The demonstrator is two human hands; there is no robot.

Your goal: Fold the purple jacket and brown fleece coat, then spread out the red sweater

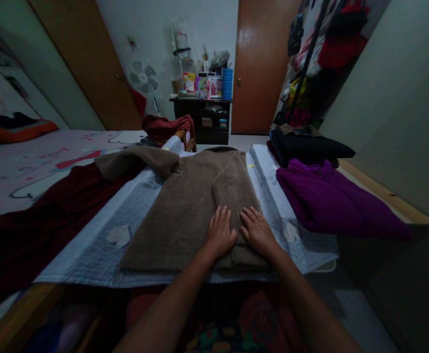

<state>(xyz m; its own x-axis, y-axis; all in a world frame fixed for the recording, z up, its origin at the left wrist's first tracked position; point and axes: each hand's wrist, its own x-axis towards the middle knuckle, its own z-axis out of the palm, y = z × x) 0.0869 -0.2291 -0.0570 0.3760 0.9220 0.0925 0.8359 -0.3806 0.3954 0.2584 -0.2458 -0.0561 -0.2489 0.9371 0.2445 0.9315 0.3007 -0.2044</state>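
A fuzzy brown jacket [177, 211] lies spread on a pale blue patterned cloth [89, 245]. Its right side is folded inward, with that sleeve laid down along the body. The other sleeve [137, 159] stretches out to the left, over a dark red garment. My left hand [220, 230] rests flat on the jacket near the edge of the folded part, fingers extended. Beside it, my right hand [257, 230] presses flat on the folded side, its fingers slightly spread. Neither hand grips the fabric.
On the right sit a folded purple garment [332, 201] and a stack of dark folded clothes [306, 144]. A dark red garment [60, 211] lies at left across a bed with a printed sheet [26, 171]. A white fan [143, 76] and a black cabinet [201, 117] stand behind.
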